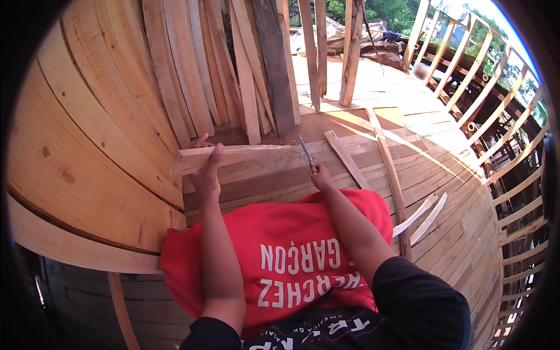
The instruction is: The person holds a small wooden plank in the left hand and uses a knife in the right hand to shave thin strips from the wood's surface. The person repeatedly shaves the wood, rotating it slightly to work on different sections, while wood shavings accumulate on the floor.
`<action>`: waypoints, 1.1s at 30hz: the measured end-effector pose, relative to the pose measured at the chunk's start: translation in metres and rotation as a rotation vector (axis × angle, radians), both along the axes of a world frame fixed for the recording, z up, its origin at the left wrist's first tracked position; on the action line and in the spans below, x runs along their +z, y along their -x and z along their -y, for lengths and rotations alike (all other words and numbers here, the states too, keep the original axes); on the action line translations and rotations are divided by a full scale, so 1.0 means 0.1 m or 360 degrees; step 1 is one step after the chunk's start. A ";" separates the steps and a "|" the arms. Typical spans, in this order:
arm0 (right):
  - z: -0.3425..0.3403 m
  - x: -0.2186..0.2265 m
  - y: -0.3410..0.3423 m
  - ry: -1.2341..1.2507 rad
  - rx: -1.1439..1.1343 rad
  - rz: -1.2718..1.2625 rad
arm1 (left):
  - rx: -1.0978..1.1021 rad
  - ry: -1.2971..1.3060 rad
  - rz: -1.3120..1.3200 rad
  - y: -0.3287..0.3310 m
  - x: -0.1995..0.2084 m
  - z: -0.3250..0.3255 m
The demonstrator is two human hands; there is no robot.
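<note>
My left hand [205, 178] grips a short wooden board [248, 153] near its left end, the fingers behind it and the thumb over the front. The board lies roughly level and narrows to a ragged point on the right. In my right hand [321, 177] is a knife [305, 149], its grey blade pointing up and away from me. The blade stands just right of the board's narrow tip, seemingly apart from it. Red cloth [280, 233] with white lettering covers my lap below both hands.
Rough planks [186, 70] lean upright at the far left beside a plank wall [87, 140]. Loose strips [385, 157] and two pale curved pieces [429, 219] lie on the slatted wooden floor [455, 251] to the right. A slatted railing [507, 157] runs along the right edge.
</note>
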State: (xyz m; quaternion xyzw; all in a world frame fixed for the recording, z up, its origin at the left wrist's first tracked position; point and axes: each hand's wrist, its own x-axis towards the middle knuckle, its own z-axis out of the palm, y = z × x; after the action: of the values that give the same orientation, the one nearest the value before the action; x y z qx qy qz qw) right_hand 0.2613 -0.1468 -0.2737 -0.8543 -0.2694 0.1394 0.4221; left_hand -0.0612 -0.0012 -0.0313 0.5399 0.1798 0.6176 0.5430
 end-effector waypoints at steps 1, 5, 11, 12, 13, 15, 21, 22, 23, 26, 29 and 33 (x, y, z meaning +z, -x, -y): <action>-0.04 0.09 0.07 0.0085 0.0067 -0.0039 | 0.0025 0.0158 0.0174 0.02 0.07 -0.01; 0.01 0.20 -0.20 0.0242 0.0307 0.0167 | 0.0130 0.0446 0.0623 -0.06 0.22 -0.11; -0.14 0.46 -0.16 0.0219 0.0922 0.0177 | 0.0370 0.0218 0.0616 0.11 0.42 -0.20; -0.19 0.45 -0.12 0.0136 0.1143 0.0239 | 0.0394 0.0184 0.0612 0.14 0.46 -0.19; -0.22 0.40 -0.11 0.0045 0.1359 0.0299 | 0.0414 0.0148 0.0606 0.15 0.47 -0.20; -0.27 0.31 -0.17 0.0181 0.1317 0.0286 | 0.0478 0.0173 0.0615 0.17 0.44 -0.22; -0.34 0.28 -0.45 0.0463 0.0319 0.0315 | 0.0455 0.0167 0.0786 0.19 0.42 -0.24; -0.37 0.32 -0.44 0.0467 0.0324 0.0333 | 0.0464 0.0145 0.0771 0.20 0.42 -0.24; -0.40 0.33 -0.36 0.0354 0.0512 0.0318 | 0.0472 0.0124 0.0754 0.20 0.40 -0.24; -0.41 0.17 -0.21 0.0049 0.1086 0.0367 | 0.0424 0.0149 0.0752 0.18 0.41 -0.25; -0.38 0.08 -0.32 0.0372 0.0597 0.0415 | 0.0382 0.0188 0.0722 0.18 0.40 -0.25; -0.21 0.17 -0.62 0.0414 0.0121 0.0521 | 0.0436 0.0191 0.0708 0.21 0.47 -0.20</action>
State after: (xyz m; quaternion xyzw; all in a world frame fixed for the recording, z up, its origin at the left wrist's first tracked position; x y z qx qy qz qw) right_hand 0.3238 -0.1253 -0.2564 -0.9021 -0.3461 0.0481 0.2533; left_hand -0.0822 0.0190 0.0157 0.3285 0.1638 0.7769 0.5116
